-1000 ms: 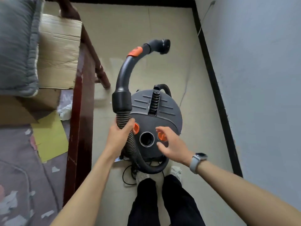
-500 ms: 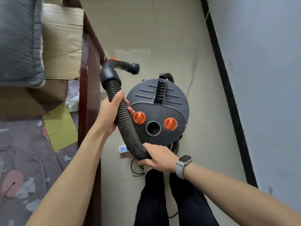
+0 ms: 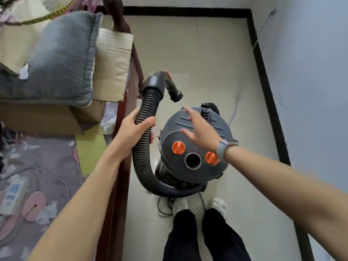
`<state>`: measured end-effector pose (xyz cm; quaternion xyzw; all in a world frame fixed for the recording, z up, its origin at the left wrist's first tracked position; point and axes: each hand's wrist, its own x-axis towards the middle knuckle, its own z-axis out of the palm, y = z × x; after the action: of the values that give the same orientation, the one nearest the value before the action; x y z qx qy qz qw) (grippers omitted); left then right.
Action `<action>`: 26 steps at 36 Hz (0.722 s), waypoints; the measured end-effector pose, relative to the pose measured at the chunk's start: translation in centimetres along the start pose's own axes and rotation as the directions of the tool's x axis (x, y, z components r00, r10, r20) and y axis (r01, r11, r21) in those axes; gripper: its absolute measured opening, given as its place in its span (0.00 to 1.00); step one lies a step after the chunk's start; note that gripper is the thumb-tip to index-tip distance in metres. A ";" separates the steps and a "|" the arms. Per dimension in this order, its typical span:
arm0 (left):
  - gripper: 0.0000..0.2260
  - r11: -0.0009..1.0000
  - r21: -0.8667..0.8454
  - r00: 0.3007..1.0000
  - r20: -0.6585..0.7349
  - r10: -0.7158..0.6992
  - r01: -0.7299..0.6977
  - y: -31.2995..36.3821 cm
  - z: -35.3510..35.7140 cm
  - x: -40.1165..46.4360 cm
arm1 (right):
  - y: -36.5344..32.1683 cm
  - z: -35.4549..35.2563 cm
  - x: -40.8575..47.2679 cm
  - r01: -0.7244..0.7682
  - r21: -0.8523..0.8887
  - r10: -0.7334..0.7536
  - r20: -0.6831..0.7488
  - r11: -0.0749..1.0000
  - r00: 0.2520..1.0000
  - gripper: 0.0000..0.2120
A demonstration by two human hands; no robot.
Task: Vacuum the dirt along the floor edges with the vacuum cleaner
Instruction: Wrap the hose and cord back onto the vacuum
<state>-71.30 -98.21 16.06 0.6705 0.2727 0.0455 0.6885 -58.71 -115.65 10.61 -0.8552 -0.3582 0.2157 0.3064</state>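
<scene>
A dark grey canister vacuum cleaner with two orange knobs and a round port stands on the beige floor in front of my feet. Its black ribbed hose loops from the base up the left side to a curved black handle piece whose open end points down. My left hand is wrapped around the hose below the handle piece. My right hand, with a watch on the wrist, hovers open over the lid, fingers spread toward the carry handle.
A dark wooden bed frame runs along the left, with cardboard, a grey pillow and a power strip on the bed. Black skirting edges the floor by the right wall and the far wall. A cord lies by my feet.
My right hand let go of the lower hose and rose open over the vacuum's lid. My left hand kept its grip on the hose. The view tilted up, showing the far corner.
</scene>
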 end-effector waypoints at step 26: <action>0.08 0.914 0.393 0.978 -0.133 0.163 -0.099 2.5 -3.0 2.6 | -3.1 -11.4 11.8 0.252 -0.586 -0.424 -0.177 0.770 0.888 0.14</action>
<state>-69.64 -94.19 17.79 0.8031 0.2861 0.0919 0.5145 -45.85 -109.33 19.12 -0.8491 -0.5036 -0.0872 0.1336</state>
